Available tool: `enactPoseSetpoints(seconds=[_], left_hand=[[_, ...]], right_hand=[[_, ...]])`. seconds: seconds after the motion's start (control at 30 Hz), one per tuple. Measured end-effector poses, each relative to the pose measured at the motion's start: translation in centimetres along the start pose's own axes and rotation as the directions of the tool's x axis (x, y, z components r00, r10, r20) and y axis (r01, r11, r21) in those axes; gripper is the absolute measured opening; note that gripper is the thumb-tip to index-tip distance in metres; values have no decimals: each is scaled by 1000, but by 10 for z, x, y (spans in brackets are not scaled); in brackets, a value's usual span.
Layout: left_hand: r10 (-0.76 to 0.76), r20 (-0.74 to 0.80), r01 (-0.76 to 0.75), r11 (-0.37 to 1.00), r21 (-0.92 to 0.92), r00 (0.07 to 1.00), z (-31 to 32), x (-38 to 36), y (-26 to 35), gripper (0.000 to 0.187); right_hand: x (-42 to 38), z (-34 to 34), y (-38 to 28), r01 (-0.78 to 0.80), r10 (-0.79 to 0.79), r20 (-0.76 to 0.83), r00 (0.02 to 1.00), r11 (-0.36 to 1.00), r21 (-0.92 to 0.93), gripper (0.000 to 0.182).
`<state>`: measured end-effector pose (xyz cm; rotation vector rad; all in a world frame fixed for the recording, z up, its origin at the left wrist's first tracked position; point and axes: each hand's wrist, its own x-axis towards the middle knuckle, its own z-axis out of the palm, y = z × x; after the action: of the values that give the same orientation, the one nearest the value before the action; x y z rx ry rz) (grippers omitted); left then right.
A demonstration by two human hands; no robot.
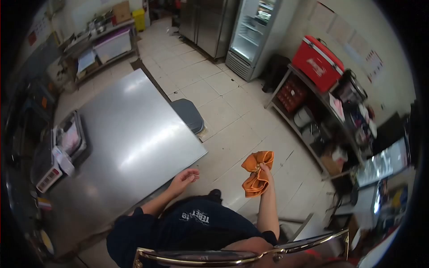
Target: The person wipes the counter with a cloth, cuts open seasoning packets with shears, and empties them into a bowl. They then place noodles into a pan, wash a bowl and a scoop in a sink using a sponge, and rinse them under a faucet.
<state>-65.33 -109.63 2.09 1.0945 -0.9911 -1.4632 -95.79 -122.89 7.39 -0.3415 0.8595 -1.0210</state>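
Observation:
An orange cloth (255, 185) is bunched in my right hand (265, 170), gathered at its middle so that its folds spread out above and below the fingers. That hand is held out over the tiled floor. Beside the near right corner of the steel table (129, 120) is my left hand (187, 177), its fingers loosely curled and apart, with nothing in it.
On the table's left side are a scale (49, 178) and a tray (79, 134). A grey-lidded bin (187, 115) stands by its far right edge. To the right, a shelf rack (297, 127) carries a red cooler box (318, 62). A glass-door fridge (248, 40) stands at the back.

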Motion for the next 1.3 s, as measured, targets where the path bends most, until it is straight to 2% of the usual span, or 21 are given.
enactPoseSetpoints(seconds=[0.03,0.1,0.17,0.23,0.27,0.3,0.37,0.4,0.43,0.5,0.57,0.6,0.63,0.7,0.77,0.8,0.83,0.87,1.03,1.23,1.3], left_hand=[[1,-36,-2,1000,-28,999,14,32,3,27],[50,-94,-53,998,-29,994,30,77,9,27],[102,-168,-101,995,13,981,17,87,18,26],[333,-383,-231,929,288,862,9,121,26,28],[448,-445,-188,837,515,776,-2,134,33,31],[458,-463,-179,831,527,759,-10,146,40,31],[603,-577,96,641,761,551,-20,155,48,36],[609,-618,223,598,770,498,-24,167,44,39],[600,-653,257,614,746,462,-23,169,46,39],[639,-634,545,374,750,435,-11,174,54,43],[651,-673,641,357,680,351,-3,183,51,45],[642,-683,693,315,649,348,-9,168,57,46],[636,-707,724,324,609,310,-8,167,60,46],[583,-742,748,318,582,330,-9,171,62,45],[588,-751,780,301,549,301,-12,173,58,44],[584,-752,790,283,543,307,-9,176,60,44],[579,-762,803,286,523,290,-4,181,59,44],[580,-763,812,277,514,285,-3,181,58,43],[613,-753,832,270,485,240,-5,179,60,42],[606,-764,842,275,464,223,-2,181,61,42],[612,-763,842,286,457,206,-3,180,61,42]], right_hand=[[22,-4,-21,92,-92,-17,996,996,-1,27],[76,-30,-59,6,-6,-41,999,1000,-12,27],[112,-15,-66,-139,138,14,990,989,58,30],[159,1,-87,-122,122,12,992,992,26,30],[190,2,-97,-157,158,31,987,987,-28,29],[220,6,-106,-190,194,48,980,978,-84,29],[264,28,-120,-231,246,88,965,961,-153,28],[296,41,-131,-270,289,91,953,947,-173,28],[325,54,-139,-307,331,95,939,930,-203,28],[396,82,-155,-355,410,101,907,870,-343,27],[456,117,-157,-324,405,115,907,846,-424,26],[471,140,-152,-450,540,82,838,768,-456,25],[489,162,-146,-469,575,89,813,738,-485,25],[520,199,-134,-542,666,125,736,690,-480,25],[531,239,-122,-529,691,177,701,670,-520,24],[533,253,-115,-475,665,185,723,673,-567,24],[536,257,-114,-423,640,191,744,673,-607,24],[539,260,-112,-493,703,158,693,622,-608,25],[560,261,-95,-519,765,132,631,542,-661,28],[586,262,-66,-425,817,142,559,429,-797,33],[580,279,-34,-221,813,172,556,344,-913,36]])
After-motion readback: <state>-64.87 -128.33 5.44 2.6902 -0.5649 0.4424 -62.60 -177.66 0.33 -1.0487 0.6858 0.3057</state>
